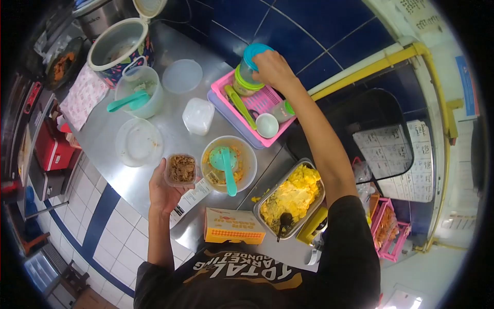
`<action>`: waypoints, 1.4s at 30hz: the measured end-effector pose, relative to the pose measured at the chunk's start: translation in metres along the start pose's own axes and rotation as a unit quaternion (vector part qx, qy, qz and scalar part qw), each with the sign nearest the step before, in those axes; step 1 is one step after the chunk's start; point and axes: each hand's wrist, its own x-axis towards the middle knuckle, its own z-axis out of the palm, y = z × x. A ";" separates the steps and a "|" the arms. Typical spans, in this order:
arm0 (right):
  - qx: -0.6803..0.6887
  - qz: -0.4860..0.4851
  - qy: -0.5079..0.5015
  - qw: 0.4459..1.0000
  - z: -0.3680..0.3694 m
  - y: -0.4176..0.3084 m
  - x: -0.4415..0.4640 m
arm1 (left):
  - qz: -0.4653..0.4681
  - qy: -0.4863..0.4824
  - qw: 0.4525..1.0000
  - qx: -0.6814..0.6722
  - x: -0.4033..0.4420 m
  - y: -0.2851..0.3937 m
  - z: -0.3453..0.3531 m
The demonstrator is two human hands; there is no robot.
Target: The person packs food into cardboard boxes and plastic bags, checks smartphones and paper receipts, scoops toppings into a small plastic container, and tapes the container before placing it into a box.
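Observation:
My left hand [163, 186] is wrapped round a small clear tub [181, 170] of brown shredded food. At the pink basket [263, 93], my right hand [272, 68] grips the blue lid [256, 54] of a container whose green band shows below. A green-handled utensil [239, 106], a small white cup [267, 125] and a green-capped bottle [282, 110] lie in the basket. Between my hands stands a round bowl [250, 162] with food remains and a turquoise spoon [225, 167] in it. A paper strip [191, 201] with print lies beside my left hand.
Near my body are a metal tray of yellow food [291, 196] and an orange-and-white box [233, 226]. To the left stand a tub with a turquoise spoon [139, 90], lids [182, 76] and a patterned pot [118, 51]. A yellow pipe [365, 69] runs along the wall.

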 end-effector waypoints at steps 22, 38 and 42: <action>-0.064 0.349 0.154 0.922 -0.037 -0.012 -0.083 | -0.003 -0.037 0.999 -0.030 0.017 0.013 0.001; -0.076 0.176 0.013 0.981 0.170 -0.047 -0.057 | -0.004 -0.011 0.999 -0.041 0.040 0.002 0.008; 0.044 0.280 -0.051 0.958 0.183 -0.062 -0.043 | -0.015 -0.020 0.999 -0.036 0.045 0.000 0.012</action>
